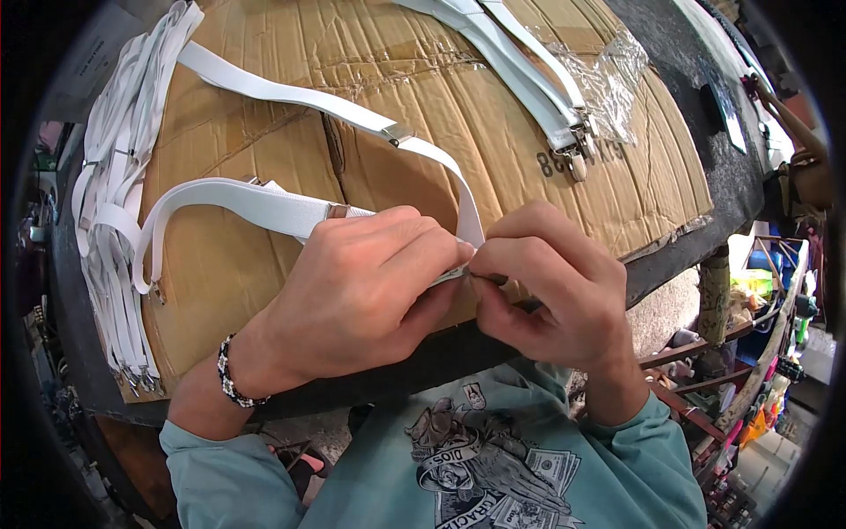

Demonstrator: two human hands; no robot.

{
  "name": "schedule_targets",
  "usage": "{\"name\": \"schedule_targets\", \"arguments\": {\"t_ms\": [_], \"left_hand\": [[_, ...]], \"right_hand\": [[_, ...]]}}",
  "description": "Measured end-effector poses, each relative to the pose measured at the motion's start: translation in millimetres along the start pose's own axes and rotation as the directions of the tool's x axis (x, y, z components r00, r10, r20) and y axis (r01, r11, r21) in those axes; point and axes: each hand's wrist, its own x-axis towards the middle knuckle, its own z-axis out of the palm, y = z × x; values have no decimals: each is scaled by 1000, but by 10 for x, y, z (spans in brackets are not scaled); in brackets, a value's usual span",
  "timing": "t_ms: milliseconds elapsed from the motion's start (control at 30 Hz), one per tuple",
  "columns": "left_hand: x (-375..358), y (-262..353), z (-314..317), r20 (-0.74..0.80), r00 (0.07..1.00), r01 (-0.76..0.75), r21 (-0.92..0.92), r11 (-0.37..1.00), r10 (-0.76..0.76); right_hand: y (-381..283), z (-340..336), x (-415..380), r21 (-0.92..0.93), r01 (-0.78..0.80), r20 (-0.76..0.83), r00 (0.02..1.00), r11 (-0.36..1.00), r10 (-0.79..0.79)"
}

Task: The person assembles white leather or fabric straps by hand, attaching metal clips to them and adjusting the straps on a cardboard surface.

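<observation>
Over a dark counter [736,181], creased, ribbed cardboard [247,141] is lying flat, bearing a slack sheaf of white straps [128,159]. Near its front edge, the left hand [361,286] and right hand [555,282] are pinching a looping woven strap [463,189], its metal slider [398,134] glinting.

"How's the light where you are?"

"Bright, like daylight. It spreads over my cardboard sheet [238,145], with a soft shadow just beyond my left hand [352,295]."

"Any glare?"

"Glints on the clear plastic film [621,75], and the ground [670,309] past the black table [731,198] looks nearly washed out. The white suspender straps [273,212] are bright, yet their folds show."

"Is it sharp?"

"My hands read clearly enough, but the wide lens bows the table's outline, blackens the corners and softens the clutter [753,284] far right."
</observation>
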Motion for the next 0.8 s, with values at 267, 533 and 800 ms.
{"name": "schedule_targets", "arguments": {"t_ms": [267, 533, 800], "left_hand": [[7, 2, 12, -5, 1000, -2, -8, 1000, 2], [10, -2, 8, 3, 1000, 4, 0, 1000, -4], [11, 23, -44, 47, 998, 40, -5, 999, -40]], "right_hand": [[72, -149, -85, 4, -122, 74, 990, 993, 121], [63, -55, -20, -4, -28, 33, 999, 1000, 28], [27, -171, -86, 23, -114, 51, 992, 993, 112]]}}
